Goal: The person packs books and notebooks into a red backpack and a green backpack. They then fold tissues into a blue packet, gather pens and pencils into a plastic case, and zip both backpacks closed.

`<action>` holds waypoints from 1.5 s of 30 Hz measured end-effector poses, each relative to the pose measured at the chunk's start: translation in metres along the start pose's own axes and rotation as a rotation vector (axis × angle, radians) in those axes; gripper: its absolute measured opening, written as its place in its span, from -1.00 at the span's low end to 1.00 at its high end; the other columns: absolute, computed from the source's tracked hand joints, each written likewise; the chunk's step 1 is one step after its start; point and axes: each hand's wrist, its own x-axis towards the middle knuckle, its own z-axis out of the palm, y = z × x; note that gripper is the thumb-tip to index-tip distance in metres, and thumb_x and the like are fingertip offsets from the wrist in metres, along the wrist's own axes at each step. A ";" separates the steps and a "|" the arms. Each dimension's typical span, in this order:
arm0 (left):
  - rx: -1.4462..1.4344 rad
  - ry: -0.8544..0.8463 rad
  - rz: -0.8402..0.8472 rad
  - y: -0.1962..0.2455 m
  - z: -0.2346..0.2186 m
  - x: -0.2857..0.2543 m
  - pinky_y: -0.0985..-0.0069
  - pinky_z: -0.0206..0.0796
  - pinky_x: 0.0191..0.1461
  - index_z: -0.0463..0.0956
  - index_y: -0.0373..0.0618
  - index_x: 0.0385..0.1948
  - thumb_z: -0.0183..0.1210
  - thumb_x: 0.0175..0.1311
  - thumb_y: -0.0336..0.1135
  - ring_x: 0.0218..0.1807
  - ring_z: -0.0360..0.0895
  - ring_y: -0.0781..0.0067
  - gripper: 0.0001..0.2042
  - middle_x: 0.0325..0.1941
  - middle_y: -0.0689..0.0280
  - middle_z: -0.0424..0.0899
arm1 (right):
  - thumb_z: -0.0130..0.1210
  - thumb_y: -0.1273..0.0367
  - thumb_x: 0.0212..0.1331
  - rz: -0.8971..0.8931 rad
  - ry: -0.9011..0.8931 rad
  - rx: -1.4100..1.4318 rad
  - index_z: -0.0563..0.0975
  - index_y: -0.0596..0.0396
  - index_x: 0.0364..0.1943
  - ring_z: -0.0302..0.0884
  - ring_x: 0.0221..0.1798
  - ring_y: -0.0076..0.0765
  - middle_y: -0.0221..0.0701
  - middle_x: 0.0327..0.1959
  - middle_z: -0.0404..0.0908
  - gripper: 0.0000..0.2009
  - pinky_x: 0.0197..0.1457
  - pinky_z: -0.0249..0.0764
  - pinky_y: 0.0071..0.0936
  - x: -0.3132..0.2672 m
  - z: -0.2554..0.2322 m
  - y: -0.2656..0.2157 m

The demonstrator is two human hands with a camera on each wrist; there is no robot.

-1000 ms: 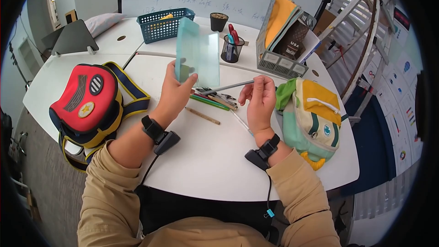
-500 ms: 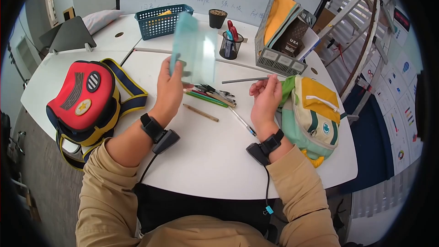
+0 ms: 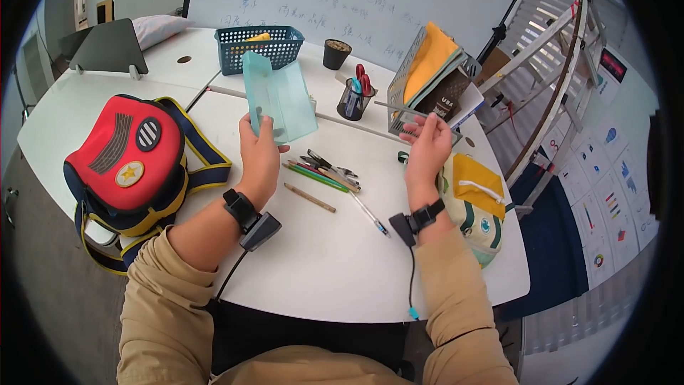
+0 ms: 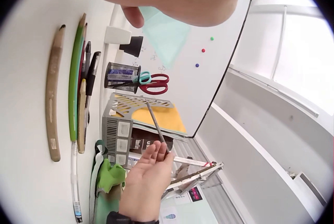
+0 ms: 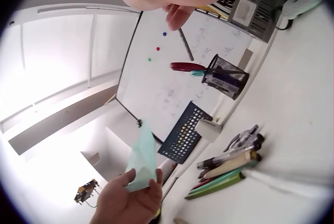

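Note:
My left hand (image 3: 260,160) holds up a translucent teal pencil box (image 3: 296,103), its thumb and fingers at the lower end. The box is tilted, its hollow side facing me. To the right, my right hand (image 3: 429,146) pinches a slim grey pencil (image 4: 155,121) near one end; the other end points left, away from the hand. Between the hands, a small heap of pens and pencils (image 3: 324,175) lies on the white table (image 3: 306,264). A brown pencil (image 3: 310,198) and a clear-barrelled pen (image 3: 369,214) lie just in front of the heap.
On the left sits a red and navy backpack (image 3: 117,157), on the right a cream and yellow one (image 3: 474,207). Along the back stand a blue basket (image 3: 260,50), a potted plant (image 3: 336,55), a mesh cup with scissors (image 3: 353,103) and a grey file holder (image 3: 399,96).
The pencil box has turned in my left hand so its inside shows more. My right hand has risen with the grey pencil, which now overlaps the file holder. The head view has shifted slightly.

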 end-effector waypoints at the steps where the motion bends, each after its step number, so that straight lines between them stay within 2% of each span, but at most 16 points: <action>1: 0.004 0.001 0.012 -0.002 -0.001 0.001 0.33 0.72 0.11 0.24 -0.07 0.60 0.04 0.87 -0.05 0.29 0.65 0.34 -0.51 0.47 0.17 0.57 | 0.11 0.22 0.82 -0.020 -0.006 -0.038 0.49 0.30 0.20 0.86 -0.20 -0.30 -0.14 -0.04 0.79 -0.67 -0.25 0.84 -0.37 0.014 0.006 0.005; 6: -0.002 0.012 0.054 -0.001 -0.002 0.001 0.39 0.74 0.03 0.22 -0.19 0.60 0.02 0.87 -0.11 0.21 0.70 0.34 -0.50 0.44 0.05 0.57 | 0.13 0.27 0.80 -0.046 -0.139 -0.188 0.51 0.34 0.25 0.86 -0.20 -0.33 -0.14 -0.02 0.83 -0.67 -0.21 0.86 -0.39 0.070 0.035 0.030; 8: -0.008 0.012 0.029 -0.003 -0.002 0.002 0.40 0.72 0.04 0.23 -0.11 0.59 0.04 0.86 -0.09 0.24 0.67 0.37 -0.52 0.44 0.14 0.58 | 0.16 0.27 0.78 -0.004 -0.215 -0.232 0.53 0.35 0.29 0.88 -0.14 -0.33 -0.13 0.02 0.84 -0.65 -0.17 0.88 -0.39 0.078 0.048 0.029; 14: -0.006 0.005 0.039 -0.003 -0.001 0.000 0.43 0.71 0.02 0.25 -0.09 0.58 0.06 0.85 -0.11 0.25 0.67 0.39 -0.54 0.43 0.18 0.58 | 0.17 0.30 0.77 -0.088 -0.162 -0.120 0.61 0.32 0.16 0.87 -0.10 -0.36 -0.20 -0.06 0.86 -0.72 -0.14 0.86 -0.41 0.070 0.056 0.025; 18: 0.029 0.035 0.060 0.003 0.000 -0.003 0.43 0.70 0.02 0.27 -0.11 0.56 0.06 0.85 -0.13 0.23 0.66 0.41 -0.55 0.41 0.19 0.59 | 0.36 0.23 0.64 0.249 -0.431 -0.313 0.64 0.23 0.18 0.81 -0.09 -0.45 -0.36 -0.11 0.86 -0.67 -0.12 0.80 -0.43 0.051 0.026 0.015; 21: 0.010 0.053 0.077 -0.004 0.000 0.003 0.43 0.69 0.01 0.27 -0.11 0.56 0.07 0.85 -0.13 0.23 0.66 0.42 -0.55 0.40 0.19 0.61 | 0.52 0.04 0.48 0.139 -0.854 -0.789 0.63 0.26 0.30 0.84 0.15 -0.20 -0.19 0.07 0.87 -0.40 0.22 0.80 -0.24 0.009 0.012 -0.001; 23: 0.006 0.057 0.071 -0.005 0.000 0.003 0.44 0.69 0.01 0.27 -0.11 0.56 0.08 0.84 -0.14 0.23 0.66 0.42 -0.54 0.39 0.19 0.61 | 0.60 -0.17 0.28 0.030 -1.001 -1.063 0.48 0.27 0.57 0.60 0.59 0.16 0.10 0.49 0.66 -0.01 0.65 0.53 -0.07 -0.035 0.008 -0.025; 25: 0.010 0.051 0.072 -0.004 0.001 0.002 0.42 0.71 0.02 0.26 -0.13 0.57 0.06 0.84 -0.14 0.24 0.67 0.38 -0.54 0.41 0.15 0.60 | 0.56 -0.34 0.19 0.034 -1.151 -1.128 0.22 0.22 0.78 0.13 0.86 0.41 0.24 0.80 0.22 0.26 0.86 0.20 0.05 -0.070 -0.002 -0.023; 28: 0.025 0.029 0.067 -0.004 0.001 -0.002 0.39 0.71 0.05 0.25 -0.14 0.58 0.06 0.84 -0.14 0.25 0.68 0.35 -0.53 0.43 0.11 0.59 | 0.41 -0.33 0.36 -0.316 -1.267 -1.162 0.08 0.09 0.86 -0.02 0.89 0.51 0.27 0.85 0.07 0.21 0.91 0.08 0.09 -0.104 -0.002 -0.024; 30: 0.021 0.021 0.054 -0.006 0.001 -0.002 0.43 0.66 0.03 0.27 -0.05 0.57 0.09 0.82 -0.13 0.24 0.65 0.43 -0.54 0.39 0.22 0.61 | 0.28 -0.25 0.52 -0.263 -1.316 -1.148 0.08 0.01 0.87 -0.04 0.89 0.53 0.31 0.84 0.07 0.06 0.91 0.06 0.14 -0.106 -0.002 -0.014; 34: 0.046 0.018 0.058 -0.006 0.000 -0.002 0.42 0.67 0.04 0.26 -0.04 0.58 0.08 0.83 -0.13 0.24 0.65 0.41 -0.54 0.42 0.19 0.59 | 0.09 -0.03 0.74 -0.209 -1.337 -0.971 0.16 -0.07 0.86 -0.07 0.89 0.53 0.33 0.83 0.07 -0.22 0.89 0.07 0.20 -0.086 -0.008 0.013; 37: 0.048 0.013 0.062 -0.005 0.000 0.000 0.39 0.71 0.07 0.25 -0.06 0.59 0.06 0.84 -0.13 0.25 0.66 0.36 -0.54 0.46 0.13 0.57 | 0.06 0.02 0.77 -0.176 -1.238 -1.157 0.24 -0.03 0.82 0.01 0.87 0.49 0.31 0.83 0.08 -0.30 0.88 0.12 0.18 -0.065 -0.021 0.029; 38: 0.041 0.012 0.059 -0.005 -0.001 0.001 0.38 0.71 0.07 0.25 -0.06 0.59 0.06 0.84 -0.13 0.24 0.66 0.36 -0.54 0.46 0.13 0.57 | 0.16 0.07 0.72 -0.220 -1.174 -1.132 0.42 0.02 0.72 0.20 0.78 0.46 0.27 0.76 0.25 -0.37 0.84 0.23 0.12 -0.062 -0.026 0.029; 41: 0.029 0.009 0.050 -0.006 -0.002 0.002 0.36 0.70 0.09 0.25 -0.05 0.59 0.06 0.84 -0.12 0.25 0.65 0.35 -0.53 0.46 0.13 0.57 | 0.26 0.15 0.65 -0.163 -1.146 -1.115 0.56 0.07 0.59 0.31 0.69 0.35 0.11 0.67 0.43 -0.44 0.75 0.35 0.04 -0.043 -0.035 0.026; 42: 0.026 0.008 0.045 -0.007 -0.002 0.002 0.36 0.70 0.10 0.25 -0.06 0.59 0.06 0.85 -0.12 0.25 0.65 0.35 -0.53 0.46 0.12 0.57 | 0.35 0.23 0.56 -0.222 -1.099 -1.099 0.65 0.09 0.48 0.57 0.45 0.19 -0.07 0.47 0.63 -0.51 0.55 0.55 -0.07 -0.039 -0.038 0.026; 45: 0.024 0.022 0.019 -0.004 0.000 0.000 0.40 0.62 0.09 0.25 -0.02 0.58 0.08 0.84 -0.10 0.25 0.61 0.44 -0.53 0.42 0.24 0.59 | 0.40 0.25 0.51 0.024 -1.014 -1.049 0.66 0.09 0.44 0.76 0.18 0.05 -0.17 0.25 0.76 -0.51 0.32 0.68 -0.13 -0.034 -0.035 0.004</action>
